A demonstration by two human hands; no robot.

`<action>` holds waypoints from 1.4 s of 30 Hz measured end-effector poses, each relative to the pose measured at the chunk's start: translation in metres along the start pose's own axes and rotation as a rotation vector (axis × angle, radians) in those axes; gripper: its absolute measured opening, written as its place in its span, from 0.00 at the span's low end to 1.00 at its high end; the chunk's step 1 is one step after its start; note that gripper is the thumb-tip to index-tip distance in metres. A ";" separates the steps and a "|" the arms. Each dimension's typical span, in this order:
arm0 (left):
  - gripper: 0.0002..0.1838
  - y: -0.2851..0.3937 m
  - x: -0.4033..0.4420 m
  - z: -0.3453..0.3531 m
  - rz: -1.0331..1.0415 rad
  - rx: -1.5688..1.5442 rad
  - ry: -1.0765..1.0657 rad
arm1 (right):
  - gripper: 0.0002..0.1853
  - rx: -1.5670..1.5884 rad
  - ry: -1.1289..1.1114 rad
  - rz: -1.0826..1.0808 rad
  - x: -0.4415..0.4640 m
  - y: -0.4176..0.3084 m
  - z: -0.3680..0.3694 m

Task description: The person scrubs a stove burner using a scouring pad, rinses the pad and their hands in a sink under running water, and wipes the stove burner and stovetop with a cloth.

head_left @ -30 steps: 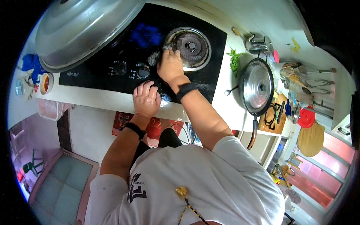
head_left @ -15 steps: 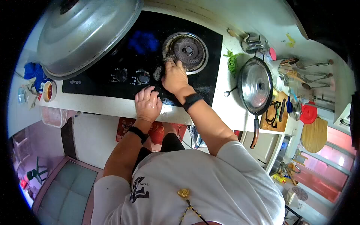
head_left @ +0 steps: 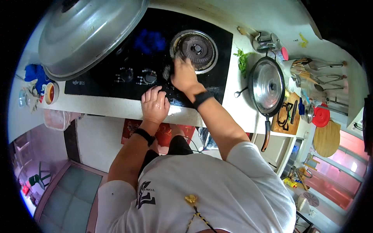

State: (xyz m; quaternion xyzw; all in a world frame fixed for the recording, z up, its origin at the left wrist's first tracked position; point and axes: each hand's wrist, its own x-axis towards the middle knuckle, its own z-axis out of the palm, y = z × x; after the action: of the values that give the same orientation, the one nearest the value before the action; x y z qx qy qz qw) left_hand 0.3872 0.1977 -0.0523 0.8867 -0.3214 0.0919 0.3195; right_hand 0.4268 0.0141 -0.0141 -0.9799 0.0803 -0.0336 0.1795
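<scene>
- from my seat i see the burner [head_left: 198, 48] near the right edge of the black hob [head_left: 97, 86], towards its back corner; it is round, with no long axis to favour.
- the right hand [head_left: 183, 75] is the nearer one; the burner lies just beyond its fingertips, which meet the near-left rim.
- those fingers are bunched and pointing down; i can't tell whether they pinch anything.
- the left hand [head_left: 156, 105] rests at the hob's front edge, palm down, fingers loosely spread, no held thing showing.
</scene>
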 end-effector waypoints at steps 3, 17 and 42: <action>0.12 0.000 0.003 0.000 0.008 -0.007 -0.010 | 0.23 0.015 -0.027 0.076 0.046 -0.011 0.008; 0.13 0.001 -0.001 -0.002 0.020 0.001 -0.040 | 0.23 0.012 -0.009 0.039 0.035 0.001 0.008; 0.13 -0.003 0.003 0.001 0.005 0.001 -0.012 | 0.19 -0.196 0.005 -0.031 -0.048 0.060 -0.031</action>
State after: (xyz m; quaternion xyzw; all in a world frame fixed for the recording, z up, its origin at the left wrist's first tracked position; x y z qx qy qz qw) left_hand 0.3912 0.1973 -0.0539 0.8866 -0.3255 0.0876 0.3168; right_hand 0.3677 -0.0437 -0.0087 -0.9938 0.0684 -0.0307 0.0818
